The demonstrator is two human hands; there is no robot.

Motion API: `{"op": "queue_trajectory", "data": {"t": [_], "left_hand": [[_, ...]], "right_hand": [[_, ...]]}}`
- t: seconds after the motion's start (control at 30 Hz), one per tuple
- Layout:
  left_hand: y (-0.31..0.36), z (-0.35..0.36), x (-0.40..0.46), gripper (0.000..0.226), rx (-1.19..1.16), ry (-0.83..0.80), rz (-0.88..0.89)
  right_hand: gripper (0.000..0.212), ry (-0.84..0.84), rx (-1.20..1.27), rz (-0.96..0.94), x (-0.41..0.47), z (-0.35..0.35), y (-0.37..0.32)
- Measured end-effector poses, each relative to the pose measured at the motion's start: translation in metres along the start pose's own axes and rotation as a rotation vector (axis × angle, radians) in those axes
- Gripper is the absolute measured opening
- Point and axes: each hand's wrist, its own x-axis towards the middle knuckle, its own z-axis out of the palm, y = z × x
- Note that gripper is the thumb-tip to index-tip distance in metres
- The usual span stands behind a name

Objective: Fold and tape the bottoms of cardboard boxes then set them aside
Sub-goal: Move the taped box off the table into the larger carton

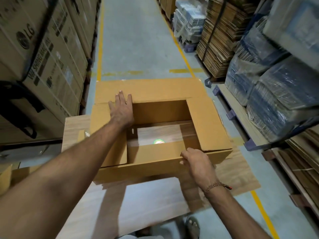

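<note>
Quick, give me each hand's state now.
Left hand: open, pressing flat on the box flap.
Right hand: gripping the box's near edge.

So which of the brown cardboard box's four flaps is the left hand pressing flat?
The left hand lies flat on the box's left side flap, fingertips reaching the far flap; the right hand grips the near flap.

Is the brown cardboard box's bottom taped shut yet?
No: the brown cardboard box is open in the middle, with the wooden table visible through it and only the left hand pressing one flap.
</note>
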Motion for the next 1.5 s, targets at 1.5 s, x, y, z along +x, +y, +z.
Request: {"op": "queue_trajectory", "data": {"t": [1.5], "left_hand": [[-0.094, 0.031, -0.115, 0.032, -0.597, 0.013, -0.622]], "right_hand": [[0.008, 0.149, 0.346, 0.768, 0.052, -0.044, 0.127]]}}
